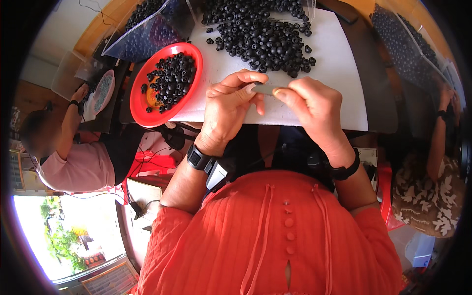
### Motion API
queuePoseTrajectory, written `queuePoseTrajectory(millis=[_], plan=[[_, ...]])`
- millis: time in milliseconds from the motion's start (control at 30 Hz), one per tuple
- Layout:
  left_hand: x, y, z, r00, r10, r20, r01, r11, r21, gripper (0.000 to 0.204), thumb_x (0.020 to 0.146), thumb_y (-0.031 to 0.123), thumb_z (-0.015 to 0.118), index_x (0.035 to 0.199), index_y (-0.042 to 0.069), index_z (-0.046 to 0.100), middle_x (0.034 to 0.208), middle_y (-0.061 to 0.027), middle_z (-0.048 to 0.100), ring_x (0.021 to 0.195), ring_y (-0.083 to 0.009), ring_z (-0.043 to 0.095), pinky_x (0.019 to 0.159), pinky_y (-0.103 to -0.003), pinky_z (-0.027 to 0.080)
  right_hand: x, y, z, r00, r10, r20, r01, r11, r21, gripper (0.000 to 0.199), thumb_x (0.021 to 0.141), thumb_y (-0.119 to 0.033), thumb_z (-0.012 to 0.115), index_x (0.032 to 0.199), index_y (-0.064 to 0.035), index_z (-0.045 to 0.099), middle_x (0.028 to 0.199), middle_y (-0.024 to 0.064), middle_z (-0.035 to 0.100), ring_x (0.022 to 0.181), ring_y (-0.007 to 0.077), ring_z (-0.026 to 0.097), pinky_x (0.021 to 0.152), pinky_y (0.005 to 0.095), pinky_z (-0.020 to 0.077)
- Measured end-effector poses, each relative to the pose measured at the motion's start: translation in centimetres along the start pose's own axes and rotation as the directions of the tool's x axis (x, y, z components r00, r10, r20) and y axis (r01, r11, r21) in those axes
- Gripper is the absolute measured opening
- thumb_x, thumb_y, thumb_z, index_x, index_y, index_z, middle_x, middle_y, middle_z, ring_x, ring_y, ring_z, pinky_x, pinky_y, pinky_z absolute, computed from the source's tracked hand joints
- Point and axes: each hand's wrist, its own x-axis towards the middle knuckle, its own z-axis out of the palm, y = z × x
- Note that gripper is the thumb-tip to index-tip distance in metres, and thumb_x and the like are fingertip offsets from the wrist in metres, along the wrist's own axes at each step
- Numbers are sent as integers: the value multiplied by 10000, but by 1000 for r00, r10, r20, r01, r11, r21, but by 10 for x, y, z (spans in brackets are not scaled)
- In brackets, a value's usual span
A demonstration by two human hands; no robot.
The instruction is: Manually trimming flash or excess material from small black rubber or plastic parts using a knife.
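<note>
A small black piece (258,84), partly hidden, was pinched between thumb and fingers of the left hand (227,102), over the near part of the white board (339,73); the other fingers were loosely bent. A flat grey tool (267,89) was gripped in the right hand (312,101), its fingers curled closed and its thumb laid along the tool, whose tip was brought to the pinched piece. Whether contact was made could not be told.

Beyond the hands, a large heap of black pieces (268,44) was spread on the far half of the board, running up to a clear bin (195,18) at its far edge. A smaller lot of black pieces (174,78) was gathered in a red plate (136,105) over the board's left edge. If the plate was for handled pieces, a modest share was judged done and most left; their finish could not be made out.

Further black pieces were contained in a bluish bin (140,46) left of the board and another bin (400,37) to its right. Co-workers were seated well apart from the board, at left (78,169) and right (427,201).
</note>
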Motion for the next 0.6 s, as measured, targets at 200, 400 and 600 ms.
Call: queuePoseTrajectory(millis=[200, 400, 600], plan=[[0, 2, 5, 999, 14, -34, -14, 1000, 10, 224, 1010, -21, 586, 1202, -67, 691, 1053, -149, 665, 908, -225, 634, 712, -352, 573, -1, -3, -2, 965, 228, -128, -192, 950, 247, 190, 939, -148, 788, 853, -1, 704, 684, 68, 646, 550, 132, 549, 519, 287, 439], [1, -1, 2, 1000, 15, -28, -16, 1000, -20, 234, 1022, 10, 600, 1228, -65, 682, 1050, -148, 677, 906, -224, 648, 727, -358, 576, 0, -5, -1, 981, 166, -98, -151, 977, 148, 190, 927, -165, 791, 837, -25, 700, 690, 67, 639, 555, 187, 585, 520, 321, 451], [0, -1, 3, 1000, 13, -19, -13, 1000, -28, 241, 1017, -46, 587, 1231, -64, 696, 1076, -144, 691, 891, -203, 666, 723, -357, 597, 1, -7, -2, 985, 167, -44, -164, 984, 69, 231, 919, -196, 797, 804, -34, 679, 683, 75, 628, 559, 219, 594, 522, 347, 448]])
